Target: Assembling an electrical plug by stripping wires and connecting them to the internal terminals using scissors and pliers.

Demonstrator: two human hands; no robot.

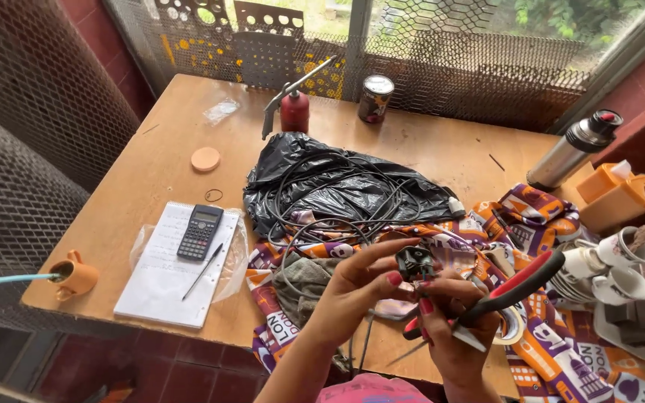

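Observation:
My left hand [356, 287] pinches a small black electrical plug [415, 262] between thumb and fingers, just above the table's front edge. My right hand [453, 321] touches the plug from below and also grips pliers with red and black handles [520, 282] that stick out to the right. A thin black cable runs down from the plug toward me. Behind the hands lies a tangle of black cables [337, 198] on a black plastic bag [322, 172].
On the wooden table [151, 157]: a notepad [173, 272] with a black calculator [200, 231] and pen, an orange cup [76, 276], a round orange lid [205, 159], a red oil can [294, 110], a tin [375, 98], a steel flask [572, 149], a patterned cloth [561, 351], stacked cups [606, 272], an orange box [621, 195].

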